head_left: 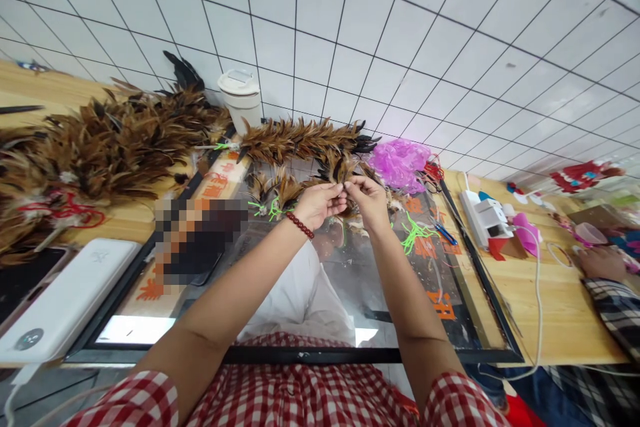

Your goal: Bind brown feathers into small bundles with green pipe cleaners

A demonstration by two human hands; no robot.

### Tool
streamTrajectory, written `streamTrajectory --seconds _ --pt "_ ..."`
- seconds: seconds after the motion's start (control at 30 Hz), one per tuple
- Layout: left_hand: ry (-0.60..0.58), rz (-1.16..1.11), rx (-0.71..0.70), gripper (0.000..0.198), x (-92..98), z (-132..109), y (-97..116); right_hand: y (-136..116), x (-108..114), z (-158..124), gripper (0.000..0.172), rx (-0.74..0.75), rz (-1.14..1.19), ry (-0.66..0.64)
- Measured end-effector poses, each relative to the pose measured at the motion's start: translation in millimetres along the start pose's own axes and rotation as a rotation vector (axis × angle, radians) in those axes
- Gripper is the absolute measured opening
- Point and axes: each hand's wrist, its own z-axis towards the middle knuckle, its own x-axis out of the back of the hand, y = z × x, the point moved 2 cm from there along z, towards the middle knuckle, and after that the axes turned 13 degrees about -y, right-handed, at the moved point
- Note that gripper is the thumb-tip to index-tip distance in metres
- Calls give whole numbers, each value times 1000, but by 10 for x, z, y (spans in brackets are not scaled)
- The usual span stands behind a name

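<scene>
My left hand (320,203) and my right hand (369,199) meet over the middle of a glass-topped panel (350,293). Both pinch a small bunch of brown feathers (340,170), fingers curled closed around its stems. A string of dark red beads circles my left wrist (300,225). A long strip of bound brown feathers (300,137) lies just beyond my hands. Green plastic ties (417,233) lie scattered on the glass close to my right hand.
A large heap of brown feathers (100,147) fills the left. A white cup (241,99) stands by the tiled wall. A white power bank (60,300), pink plastic (397,163), a white power strip (483,213), and another person's hand (600,261) at right.
</scene>
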Motion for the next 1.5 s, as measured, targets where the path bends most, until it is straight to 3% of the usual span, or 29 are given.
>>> streamTrajectory --seconds 0.1,0.23,0.37,0.47,0.53,0.67,0.77,1.0,1.33,1.4,1.5 --pt "47 -8 -37 9 13 0 19 -35 64 -5 28 64 -112 6" --pt "57 17 -63 11 4 -10 24 -84 76 -35 26 179 -371 -101" --pt "43 150 -89 13 -13 -19 19 -61 92 -32 20 171 -459 -93" --pt "47 203 -116 12 -15 -17 29 -62 188 -3 23 138 -358 67" --pt "65 164 -132 10 -3 -9 40 -75 255 15 25 74 -183 104" --pt "80 38 -134 7 42 15 50 -103 260 18 28 -133 219 -72" --pt "36 -29 -121 5 59 28 43 -104 170 -8 27 -226 360 -168" --pt "19 -56 -68 4 15 14 10 -65 3 -19 20 -164 316 -88" --pt "6 46 -34 8 -26 -16 11 -39 35 0 26 -95 120 -26" --pt "4 77 -38 10 -33 -29 24 -51 74 -1 29 -114 128 -66" --pt "-57 89 -9 12 -47 -45 38 -55 136 -25 32 -214 233 -248"
